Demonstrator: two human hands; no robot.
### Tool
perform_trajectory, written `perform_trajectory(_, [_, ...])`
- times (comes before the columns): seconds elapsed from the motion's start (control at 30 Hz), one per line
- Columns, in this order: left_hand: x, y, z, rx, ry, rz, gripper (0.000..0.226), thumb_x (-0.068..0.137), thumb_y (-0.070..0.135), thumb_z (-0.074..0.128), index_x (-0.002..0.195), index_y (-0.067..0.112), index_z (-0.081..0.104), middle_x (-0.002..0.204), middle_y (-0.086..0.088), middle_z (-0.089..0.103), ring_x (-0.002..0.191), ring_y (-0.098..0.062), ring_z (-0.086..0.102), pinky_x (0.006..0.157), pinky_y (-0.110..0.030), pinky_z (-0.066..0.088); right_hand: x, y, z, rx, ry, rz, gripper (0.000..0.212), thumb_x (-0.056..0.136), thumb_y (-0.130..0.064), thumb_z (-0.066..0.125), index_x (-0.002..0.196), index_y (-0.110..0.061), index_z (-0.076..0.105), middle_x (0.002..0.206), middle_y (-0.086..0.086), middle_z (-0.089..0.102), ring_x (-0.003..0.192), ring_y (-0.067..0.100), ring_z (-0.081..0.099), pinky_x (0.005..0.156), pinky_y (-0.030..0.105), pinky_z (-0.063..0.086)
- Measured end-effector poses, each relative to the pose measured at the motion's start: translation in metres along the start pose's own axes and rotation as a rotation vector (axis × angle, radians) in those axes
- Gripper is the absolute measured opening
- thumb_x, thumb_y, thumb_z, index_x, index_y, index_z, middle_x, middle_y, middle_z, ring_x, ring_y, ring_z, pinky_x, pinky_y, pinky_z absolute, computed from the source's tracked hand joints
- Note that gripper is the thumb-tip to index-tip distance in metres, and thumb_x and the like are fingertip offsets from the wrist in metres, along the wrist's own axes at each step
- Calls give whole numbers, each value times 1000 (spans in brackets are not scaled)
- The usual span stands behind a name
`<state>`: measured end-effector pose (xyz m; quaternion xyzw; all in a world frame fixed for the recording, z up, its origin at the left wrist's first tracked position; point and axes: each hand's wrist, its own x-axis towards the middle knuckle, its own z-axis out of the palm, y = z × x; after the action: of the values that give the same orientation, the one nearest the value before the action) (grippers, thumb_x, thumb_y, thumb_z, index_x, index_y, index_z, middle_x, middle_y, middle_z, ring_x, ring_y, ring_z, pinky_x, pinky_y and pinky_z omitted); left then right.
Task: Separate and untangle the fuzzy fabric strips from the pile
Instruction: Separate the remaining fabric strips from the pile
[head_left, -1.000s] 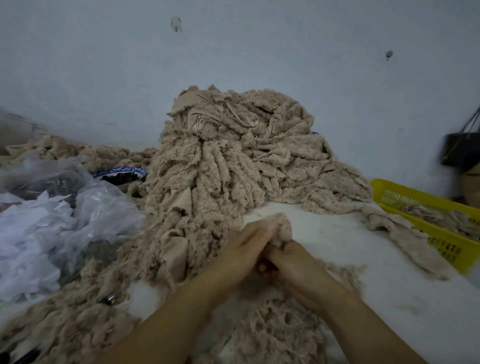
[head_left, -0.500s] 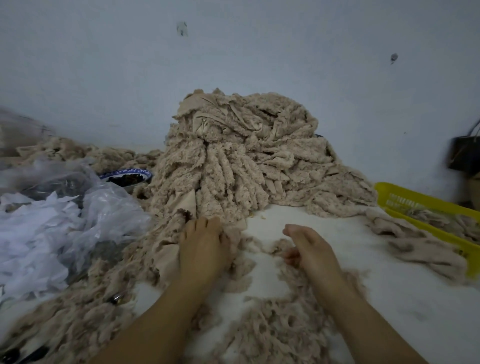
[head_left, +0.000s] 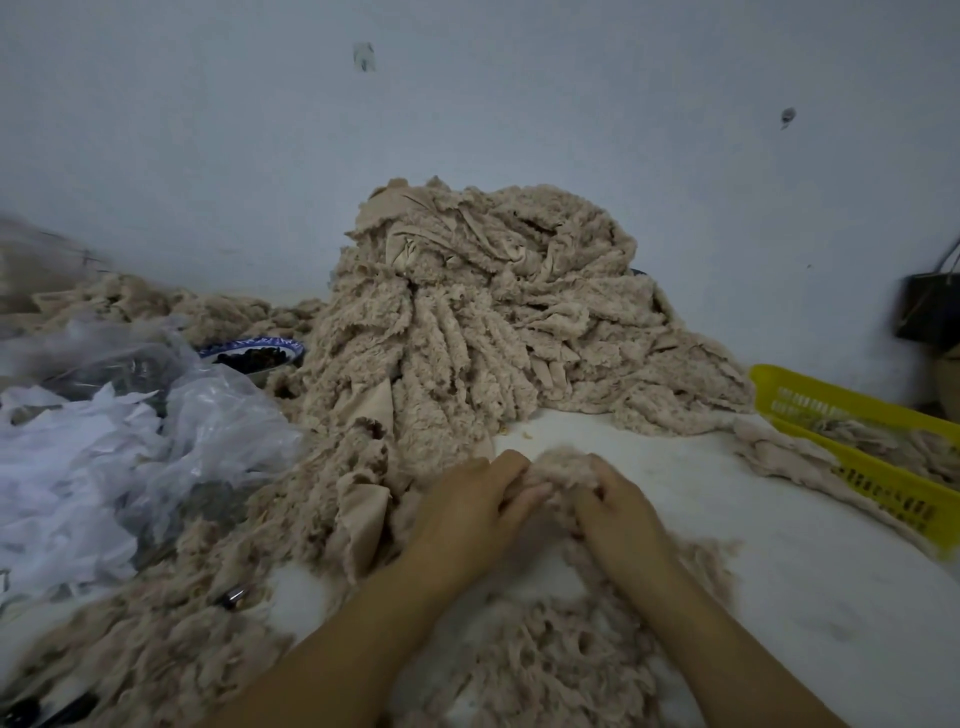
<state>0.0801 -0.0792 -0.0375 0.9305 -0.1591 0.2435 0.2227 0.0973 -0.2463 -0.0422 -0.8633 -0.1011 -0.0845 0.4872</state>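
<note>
- Two hands in play: the left hand (head_left: 467, 512) and right hand (head_left: 621, 514) sit close together, fingers of both curled in and pinching one beige fuzzy clump (head_left: 558, 467) held between them.
- Right under the wrists, loose fuzzy strips (head_left: 545, 670) sprawl over the white bench (head_left: 789, 561), too tangled to count.
- Straight beyond the fingertips rises one tall pile (head_left: 493, 322) of the same strips, up against the wall.
- Out past the right fingers sits one yellow basket (head_left: 852, 410) with strips inside, and one draped strip (head_left: 779, 457) lies just beside it.
- Out past the left fingers lie crumpled plastic bags (head_left: 171, 431), with one blue-rimmed bowl (head_left: 249, 349) behind them.
</note>
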Motion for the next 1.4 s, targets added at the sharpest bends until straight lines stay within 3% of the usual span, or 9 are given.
perform_trajectory(0.17, [1,-21,-6,-350,53,-335,9,97,14,52,93,21,56,72,5,59,63,-11,56,53,-26,39,6,6,-13,193,197,187,17,100,-25,44,109,-18,58,61,-5,52,42,1,42,51,25,34])
perform_trajectory(0.37, [2,-33,-18,-758,256,-669,30,103,16,45,99,42,60,59,16,62,46,0,48,51,-19,42,6,2,-22,448,382,334,31,98,-31,47,72,-16,53,62,4,45,52,18,40,54,30,35])
perform_trajectory(0.53, [11,-17,-20,-1281,88,-854,59,93,1,30,39,17,47,48,-6,44,50,-18,35,48,-31,21,5,-5,-19,463,161,396,55,99,-39,37,62,-11,66,42,-6,40,38,11,40,44,23,32])
perform_trajectory(0.6, [11,-13,-21,-1502,6,-869,50,94,3,28,51,10,51,52,-7,49,55,-18,45,41,-24,28,3,-9,-18,511,66,405,71,102,-40,33,41,-21,63,35,-9,40,27,5,35,35,22,29])
perform_trajectory(0.83, [6,-21,-27,-2128,76,-817,50,101,34,39,100,-4,72,104,-21,72,73,-30,73,58,-33,61,1,-7,-14,726,-98,392,52,101,-43,46,67,-16,76,45,-1,29,35,11,20,38,24,20])
perform_trajectory(0.97, [10,-20,-31,-1994,115,-759,30,86,24,53,96,1,69,80,-10,66,64,-17,64,51,-26,54,2,-6,-13,861,-65,345,28,100,-26,54,105,1,56,45,-6,34,36,8,23,38,21,24])
perform_trajectory(1.23, [7,8,-11,-860,-104,-811,30,102,19,35,91,10,61,79,-16,63,72,-29,61,71,-37,47,-3,-14,-7,749,-156,201,36,99,-34,54,73,-23,77,63,-3,66,48,13,57,47,20,42])
perform_trajectory(1.3, [4,8,-10,-839,-156,-714,31,101,14,37,79,19,57,75,-10,59,66,-21,58,62,-27,45,-3,-15,-9,787,-155,197,27,97,-33,57,91,-16,78,89,6,77,78,21,74,63,26,55])
perform_trajectory(1.4, [5,9,-13,-915,-43,-626,36,98,4,41,73,23,58,57,4,52,48,-9,48,46,-19,38,-4,-16,-10,812,-166,144,32,85,-47,63,91,-18,74,88,8,74,72,19,70,58,27,53])
